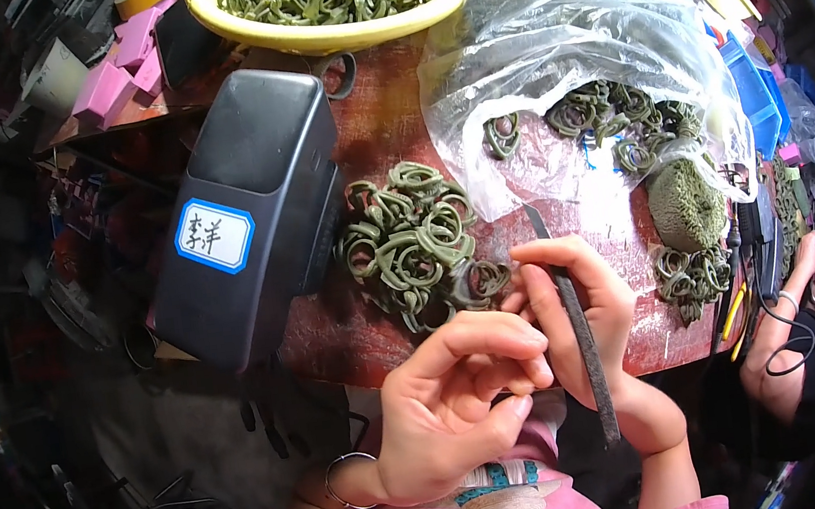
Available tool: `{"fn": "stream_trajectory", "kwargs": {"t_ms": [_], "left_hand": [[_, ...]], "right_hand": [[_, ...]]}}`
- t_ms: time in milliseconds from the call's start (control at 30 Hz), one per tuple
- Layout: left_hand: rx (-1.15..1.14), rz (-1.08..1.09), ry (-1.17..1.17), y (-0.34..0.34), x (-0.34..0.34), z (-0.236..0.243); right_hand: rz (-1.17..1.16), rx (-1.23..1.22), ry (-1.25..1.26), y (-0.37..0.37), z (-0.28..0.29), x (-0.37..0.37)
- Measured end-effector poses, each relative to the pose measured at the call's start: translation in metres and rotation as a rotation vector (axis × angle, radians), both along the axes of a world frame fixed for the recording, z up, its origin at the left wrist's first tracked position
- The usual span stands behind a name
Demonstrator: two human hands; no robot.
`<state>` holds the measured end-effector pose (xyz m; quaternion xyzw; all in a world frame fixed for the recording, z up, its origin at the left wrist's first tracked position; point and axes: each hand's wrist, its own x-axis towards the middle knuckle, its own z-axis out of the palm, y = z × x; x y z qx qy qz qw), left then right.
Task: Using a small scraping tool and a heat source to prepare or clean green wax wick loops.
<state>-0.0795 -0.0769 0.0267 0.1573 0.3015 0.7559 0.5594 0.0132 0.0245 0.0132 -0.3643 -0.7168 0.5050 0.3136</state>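
Observation:
My right hand (pixel 580 310) is closed around a slim dark stick-like tool (pixel 586 365) with a thin flat tip pointing up and away from me. Close beside it, my left hand (pixel 464 394) is curled, thumb and fingertips drawn together; whatever may be between them is too small or hidden to make out. Just beyond both hands, a heap of olive-green rings (pixel 411 239) lies on the worn red table (pixel 338 348). A few rings (pixel 483 281) at the heap's near edge sit close to my right fingertips.
A black box-shaped device (pixel 242 213) with a label stands left of the heap. Behind is a yellow basin (pixel 302 37) of green rings. A clear plastic bag (pixel 572 25) with rings at its mouth lies right, near a green textured roll (pixel 686 206). Another person's arm (pixel 775 343) shows far right.

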Motion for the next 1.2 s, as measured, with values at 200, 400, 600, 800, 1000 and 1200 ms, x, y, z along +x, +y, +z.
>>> {"fn": "stream_trajectory", "kwargs": {"t_ms": [200,400,600,800,1000,1200], "left_hand": [[-0.073,0.043,-0.119,-0.002,0.000,0.003],[-0.124,-0.024,-0.146,0.005,0.007,0.006],[-0.129,-0.090,0.027,0.012,0.023,0.013],[-0.080,-0.143,0.205,0.018,0.036,0.013],[-0.070,-0.210,0.341,0.027,0.049,0.013],[0.033,-0.153,0.252,0.033,0.067,0.010]], "right_hand": [[0.031,0.140,0.043,-0.002,0.001,0.011],[0.016,0.306,0.142,-0.017,0.028,0.044],[0.088,0.345,0.117,-0.023,0.028,0.058],[0.013,0.351,0.146,-0.022,0.026,0.065],[-0.053,0.393,0.133,-0.018,0.021,0.081],[-0.103,0.382,0.116,-0.018,0.020,0.095]]}}
